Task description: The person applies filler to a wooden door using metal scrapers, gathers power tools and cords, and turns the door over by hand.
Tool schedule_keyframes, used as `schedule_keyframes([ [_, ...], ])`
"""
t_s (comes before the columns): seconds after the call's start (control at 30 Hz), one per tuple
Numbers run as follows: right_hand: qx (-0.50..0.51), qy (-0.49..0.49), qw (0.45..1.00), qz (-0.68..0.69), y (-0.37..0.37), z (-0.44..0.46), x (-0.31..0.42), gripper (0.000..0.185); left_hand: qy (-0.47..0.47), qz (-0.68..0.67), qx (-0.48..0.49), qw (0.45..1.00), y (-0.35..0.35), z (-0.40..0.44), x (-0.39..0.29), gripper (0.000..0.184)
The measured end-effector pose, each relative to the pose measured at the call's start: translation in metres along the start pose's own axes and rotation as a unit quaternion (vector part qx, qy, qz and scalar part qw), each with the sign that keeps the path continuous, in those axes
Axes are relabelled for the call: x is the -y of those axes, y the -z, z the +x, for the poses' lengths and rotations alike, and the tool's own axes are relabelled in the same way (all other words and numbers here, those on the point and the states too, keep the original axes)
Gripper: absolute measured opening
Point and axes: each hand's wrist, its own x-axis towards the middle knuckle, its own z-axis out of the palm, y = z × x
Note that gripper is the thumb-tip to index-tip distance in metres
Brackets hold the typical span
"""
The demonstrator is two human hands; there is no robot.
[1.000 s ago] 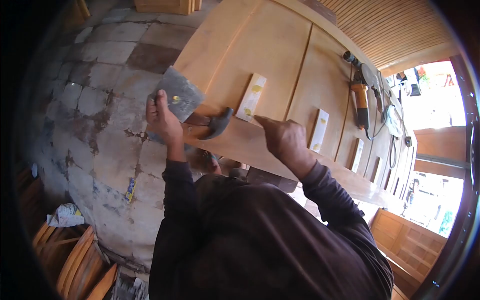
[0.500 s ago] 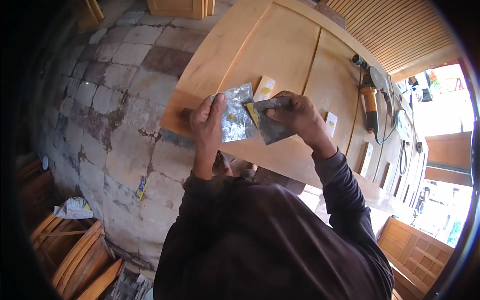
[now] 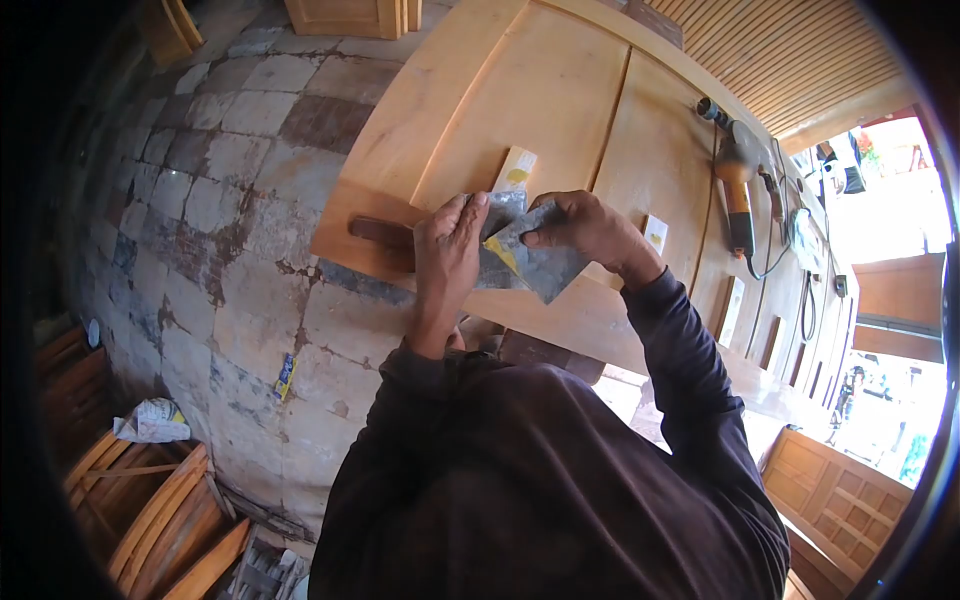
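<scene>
My left hand (image 3: 450, 250) is closed on a thin, smeared metal plate (image 3: 507, 204), its thumb lying on top. A flat metal scraper (image 3: 555, 262) is pinched in my right hand (image 3: 598, 236). Yellow putty (image 3: 504, 256) coats the scraper's edge, which overlaps the plate and appears to touch it. Both are held above the end of a wooden door panel (image 3: 545, 100). Just beyond them lies a pale wood block (image 3: 516, 168) with a yellow smear. Near my left wrist is a dark brown wooden piece (image 3: 382, 231).
An orange angle grinder (image 3: 737, 195) with a cord rests on the panel to the right. Another pale block (image 3: 654, 234) lies nearer. On the tiled floor (image 3: 250, 330) is a blue-yellow packet (image 3: 286, 376); curved wooden pieces (image 3: 160, 510) stand at lower left.
The scraper has moved left across the plate, so the two overlap more. The plate is now tilted, and my left hand has shifted slightly right and down.
</scene>
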Motion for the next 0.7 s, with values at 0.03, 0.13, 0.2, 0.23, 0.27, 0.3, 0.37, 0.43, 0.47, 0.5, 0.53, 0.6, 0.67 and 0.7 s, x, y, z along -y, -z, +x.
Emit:
schedule_keyframes([
  [0.03,0.014,-0.011,1.000,0.011,0.002,-0.001,-0.002,0.032,0.001,-0.001,-0.018,1.000,-0.002,0.000,0.000,0.037],
  [0.13,0.007,-0.010,0.999,0.049,0.008,-0.010,-0.022,0.030,0.006,0.011,-0.089,0.996,0.009,0.006,0.009,0.039],
  [0.2,-0.041,-0.026,0.997,0.054,0.013,-0.022,-0.019,0.029,0.002,-0.005,-0.151,0.989,0.030,0.012,0.019,0.040],
  [0.23,-0.066,-0.035,0.996,0.057,0.013,-0.028,-0.016,0.029,-0.004,-0.026,-0.185,0.982,0.042,0.016,0.024,0.041],
  [0.27,-0.110,0.033,0.991,-0.072,0.012,-0.031,-0.012,0.026,-0.010,-0.047,-0.218,0.975,0.053,0.019,0.031,0.041],
  [0.3,-0.139,0.063,0.977,-0.151,0.006,-0.034,-0.009,0.024,-0.050,-0.042,-0.250,0.966,0.062,0.025,0.043,0.041],
  [0.37,-0.192,0.122,0.925,-0.305,-0.012,-0.036,-0.003,0.021,-0.128,-0.032,-0.314,0.940,0.072,0.035,0.067,0.043],
  [0.43,-0.182,0.160,0.879,-0.412,-0.029,-0.028,-0.009,0.025,-0.110,-0.075,-0.310,0.942,0.071,0.036,0.059,0.042],
  [0.47,-0.197,0.204,0.862,-0.420,-0.034,-0.020,-0.019,0.026,-0.121,-0.056,-0.316,0.939,0.072,0.038,0.069,0.042],
  [0.5,-0.211,0.246,0.844,-0.427,-0.038,-0.014,-0.025,0.027,-0.130,-0.037,-0.323,0.937,0.072,0.039,0.071,0.041],
  [0.53,-0.227,0.270,0.830,-0.433,-0.041,-0.010,-0.029,0.030,-0.117,-0.050,-0.317,0.940,0.071,0.038,0.072,0.041],
  [0.6,-0.222,0.266,0.819,-0.456,-0.044,-0.006,-0.030,0.032,-0.093,-0.076,-0.305,0.945,0.067,0.034,0.070,0.042],
  [0.67,-0.217,0.261,0.809,-0.479,-0.048,-0.004,-0.030,0.033,-0.105,-0.084,-0.312,0.941,0.062,0.033,0.062,0.041],
  [0.7,-0.213,0.258,0.805,-0.490,-0.051,-0.002,-0.032,0.033,-0.110,-0.088,-0.316,0.938,0.061,0.033,0.060,0.040],
])
